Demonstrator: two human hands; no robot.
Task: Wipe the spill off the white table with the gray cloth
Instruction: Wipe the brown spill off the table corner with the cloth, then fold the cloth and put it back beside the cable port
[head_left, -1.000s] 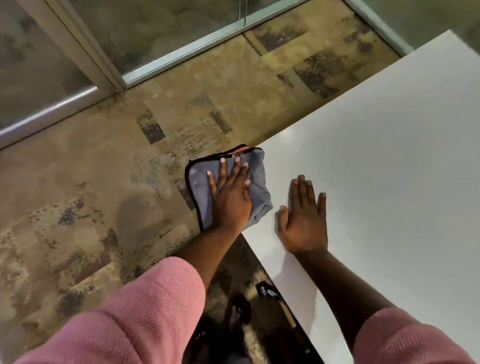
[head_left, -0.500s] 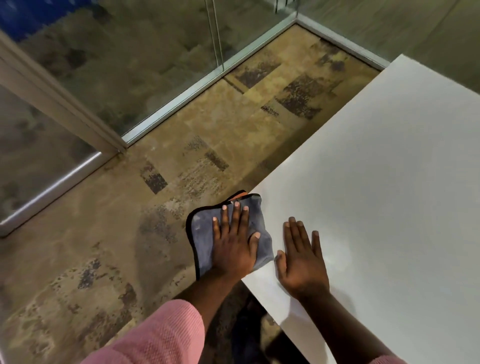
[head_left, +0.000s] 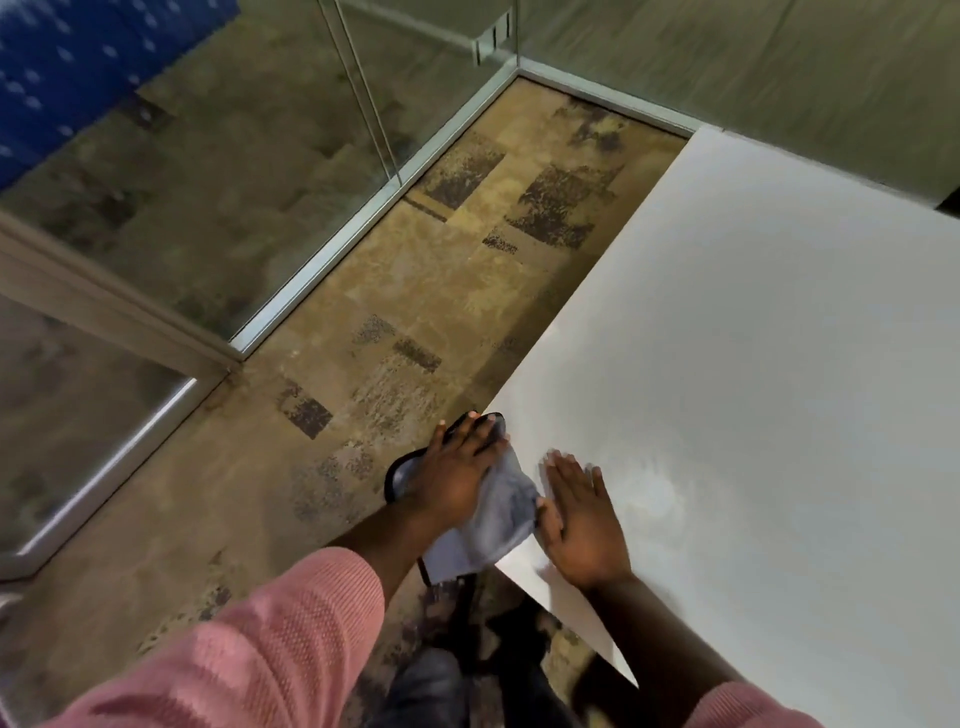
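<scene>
The gray cloth (head_left: 498, 525), edged in black, lies bunched over the near left edge of the white table (head_left: 753, 338), and part of it hangs off the edge. My left hand (head_left: 452, 467) presses down on the cloth with the fingers stretched toward the table. My right hand (head_left: 582, 525) lies flat and open on the tabletop, its thumb touching the cloth. A faint glossy patch (head_left: 665, 493) shows on the table just right of my right hand; I cannot tell whether it is liquid.
Patterned brown carpet (head_left: 415, 322) runs along the table's left side. Glass walls with metal frames (head_left: 322, 260) stand beyond the carpet. Dark shoes and a chair base (head_left: 467, 665) sit below the table's near corner.
My view has tilted up, showing more of the table and glass. My left hand has turned toward the table and bunched the cloth. My right hand now touches the cloth.
</scene>
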